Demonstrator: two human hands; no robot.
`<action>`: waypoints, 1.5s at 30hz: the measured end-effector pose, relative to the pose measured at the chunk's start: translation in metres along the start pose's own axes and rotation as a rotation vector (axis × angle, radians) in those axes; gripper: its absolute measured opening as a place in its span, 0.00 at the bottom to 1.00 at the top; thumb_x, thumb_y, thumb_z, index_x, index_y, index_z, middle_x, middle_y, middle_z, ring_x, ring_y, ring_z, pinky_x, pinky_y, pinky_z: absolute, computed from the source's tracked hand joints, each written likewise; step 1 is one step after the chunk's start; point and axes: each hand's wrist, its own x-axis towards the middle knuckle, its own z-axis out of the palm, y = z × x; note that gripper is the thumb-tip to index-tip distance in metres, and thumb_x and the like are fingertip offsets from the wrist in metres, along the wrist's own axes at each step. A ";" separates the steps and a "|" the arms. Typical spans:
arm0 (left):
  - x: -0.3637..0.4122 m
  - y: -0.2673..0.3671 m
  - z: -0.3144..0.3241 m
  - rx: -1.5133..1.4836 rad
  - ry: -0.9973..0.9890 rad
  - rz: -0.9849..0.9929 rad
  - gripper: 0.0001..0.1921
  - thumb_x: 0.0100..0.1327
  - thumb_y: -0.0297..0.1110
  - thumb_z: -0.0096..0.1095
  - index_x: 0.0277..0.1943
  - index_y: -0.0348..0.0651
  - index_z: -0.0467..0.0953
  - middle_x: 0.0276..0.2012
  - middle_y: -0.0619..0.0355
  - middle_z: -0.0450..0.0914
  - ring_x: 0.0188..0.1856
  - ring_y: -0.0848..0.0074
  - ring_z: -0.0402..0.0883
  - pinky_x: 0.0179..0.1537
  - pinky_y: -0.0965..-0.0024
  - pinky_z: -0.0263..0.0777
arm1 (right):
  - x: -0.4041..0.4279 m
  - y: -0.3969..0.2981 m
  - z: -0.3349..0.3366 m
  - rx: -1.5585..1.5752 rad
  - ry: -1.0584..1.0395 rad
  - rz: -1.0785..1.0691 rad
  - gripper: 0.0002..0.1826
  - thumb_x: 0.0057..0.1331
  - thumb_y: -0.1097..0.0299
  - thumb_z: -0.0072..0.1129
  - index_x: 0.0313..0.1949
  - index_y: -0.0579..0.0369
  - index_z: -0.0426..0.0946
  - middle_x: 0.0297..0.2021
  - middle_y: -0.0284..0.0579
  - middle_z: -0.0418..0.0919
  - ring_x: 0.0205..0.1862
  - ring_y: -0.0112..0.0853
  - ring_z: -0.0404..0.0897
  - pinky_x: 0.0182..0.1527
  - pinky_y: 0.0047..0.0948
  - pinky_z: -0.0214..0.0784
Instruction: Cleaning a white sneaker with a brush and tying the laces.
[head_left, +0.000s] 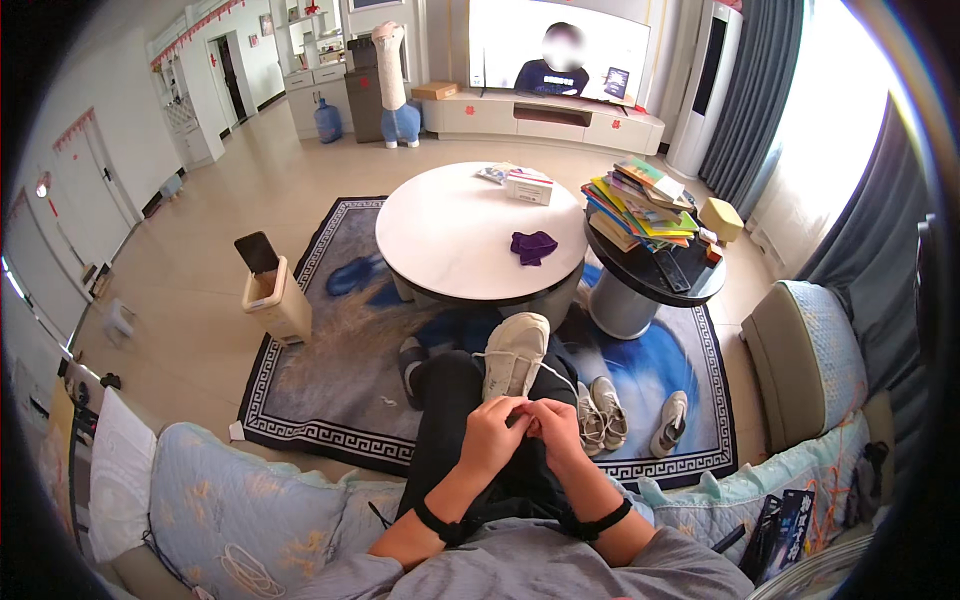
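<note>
A white lace-up sneaker rests on my lap, toe pointing away, with its lace hanging loose to the right. Just behind its near end, my left hand and my right hand meet, fingertips pinched together. Whether they hold a lace end or something else small between them cannot be told. Dark trousers cover my legs. On the rug to the right stand a pair of pale sneakers and, apart from them, a single sneaker.
Ahead is a round white table with a purple cloth and a small box. Books are piled on a black side table. A lidded bin stands left. A coil of white cord lies on the sofa.
</note>
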 end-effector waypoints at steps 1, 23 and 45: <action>0.001 0.001 -0.001 -0.049 -0.014 -0.046 0.13 0.56 0.24 0.76 0.45 0.35 0.85 0.37 0.48 0.87 0.38 0.60 0.88 0.41 0.64 0.81 | 0.000 0.000 0.001 -0.007 0.002 0.005 0.11 0.69 0.67 0.61 0.33 0.60 0.86 0.22 0.32 0.77 0.23 0.19 0.71 0.28 0.21 0.64; -0.001 -0.023 0.022 -0.427 -0.115 -0.287 0.07 0.66 0.30 0.72 0.39 0.33 0.85 0.31 0.51 0.89 0.33 0.74 0.89 0.36 0.72 0.79 | 0.002 -0.026 -0.017 -0.734 0.010 -0.500 0.17 0.73 0.64 0.58 0.28 0.63 0.81 0.23 0.44 0.79 0.27 0.40 0.79 0.33 0.36 0.69; 0.019 -0.067 0.025 -0.793 -0.192 -0.774 0.09 0.70 0.33 0.67 0.37 0.35 0.83 0.30 0.59 0.85 0.30 0.83 0.80 0.34 0.78 0.74 | 0.035 -0.021 -0.008 -0.421 -0.044 0.069 0.16 0.74 0.58 0.63 0.33 0.59 0.82 0.21 0.24 0.71 0.21 0.14 0.63 0.23 0.21 0.53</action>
